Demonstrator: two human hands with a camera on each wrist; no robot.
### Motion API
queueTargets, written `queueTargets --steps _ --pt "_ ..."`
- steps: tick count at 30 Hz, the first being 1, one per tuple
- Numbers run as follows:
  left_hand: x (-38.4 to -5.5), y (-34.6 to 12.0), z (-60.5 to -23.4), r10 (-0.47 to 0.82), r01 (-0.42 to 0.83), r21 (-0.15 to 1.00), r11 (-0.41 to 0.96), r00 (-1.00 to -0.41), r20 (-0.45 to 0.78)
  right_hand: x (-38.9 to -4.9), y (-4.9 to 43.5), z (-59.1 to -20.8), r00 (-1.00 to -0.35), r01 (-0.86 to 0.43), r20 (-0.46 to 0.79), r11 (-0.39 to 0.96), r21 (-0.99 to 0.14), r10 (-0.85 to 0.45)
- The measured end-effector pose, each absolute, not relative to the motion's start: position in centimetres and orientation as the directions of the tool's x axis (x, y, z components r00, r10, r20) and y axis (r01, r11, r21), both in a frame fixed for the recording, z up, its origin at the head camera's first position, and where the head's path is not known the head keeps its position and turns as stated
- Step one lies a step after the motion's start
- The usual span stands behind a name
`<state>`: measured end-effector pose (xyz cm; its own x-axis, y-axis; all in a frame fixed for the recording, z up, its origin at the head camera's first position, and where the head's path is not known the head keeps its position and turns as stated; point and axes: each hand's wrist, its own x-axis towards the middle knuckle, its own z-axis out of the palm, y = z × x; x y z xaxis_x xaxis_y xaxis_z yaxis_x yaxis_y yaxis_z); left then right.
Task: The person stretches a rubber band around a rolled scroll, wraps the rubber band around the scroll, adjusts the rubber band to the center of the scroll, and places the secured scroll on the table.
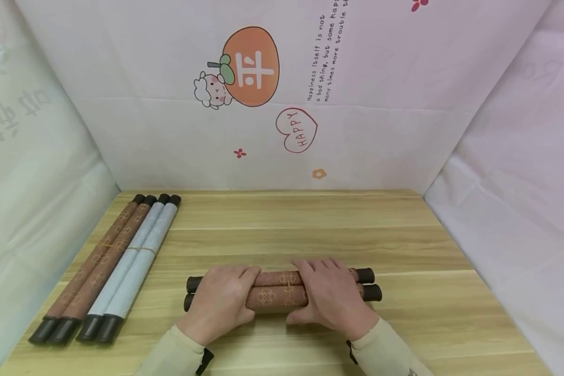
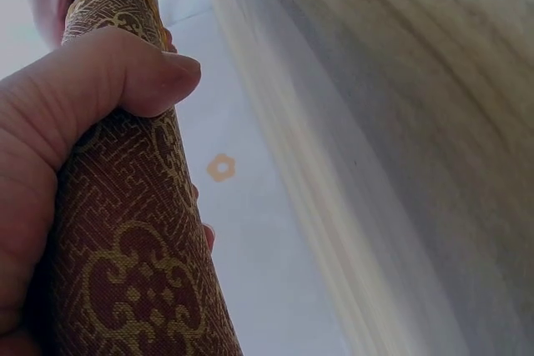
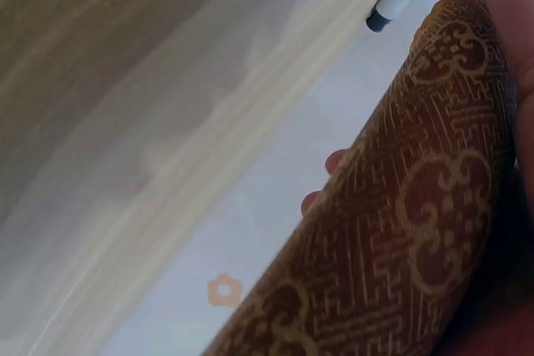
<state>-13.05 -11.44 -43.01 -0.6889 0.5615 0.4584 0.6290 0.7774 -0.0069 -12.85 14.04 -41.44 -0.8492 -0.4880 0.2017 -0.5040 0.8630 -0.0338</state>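
A pair of brown rolled scrolls (image 1: 274, 296) with gold patterns and black end knobs lies crosswise in front of me, side by side. My left hand (image 1: 223, 295) grips the pair near its left end, and my right hand (image 1: 333, 292) grips it near the right end. Between the hands, a thin yellowish band (image 1: 289, 285) circles the scrolls. The left wrist view shows the thumb (image 2: 150, 77) lying along the patterned scroll (image 2: 150, 273). Fingertips (image 3: 336, 160) peek out past the far side of the scroll (image 3: 434, 198) in the right wrist view.
At the table's left, two brown scrolls (image 1: 96, 266) and two pale blue scrolls (image 1: 138, 261) lie slanted next to each other, with thin bands round them. The wooden table (image 1: 291, 214) is enclosed by printed white cloth (image 1: 169, 141) at the back and sides.
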Motion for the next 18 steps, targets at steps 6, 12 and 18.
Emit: queueTargets --steps 6,12,18 --pt "-13.1 -11.4 -43.1 0.569 0.640 -0.001 0.768 -0.682 0.460 -12.9 13.9 -41.6 -0.822 -0.546 0.222 0.837 -0.040 -0.525" --pt "-13.0 -11.4 -43.2 0.568 0.635 0.005 0.773 -0.695 0.441 -12.9 14.0 -41.4 -0.835 -0.548 0.152 0.824 -0.145 -0.528" --pt "-12.9 -11.4 -43.3 0.551 0.616 -0.008 0.788 -0.700 0.454 -12.8 14.3 -40.6 -0.879 -0.476 0.199 0.804 -0.356 -0.433"
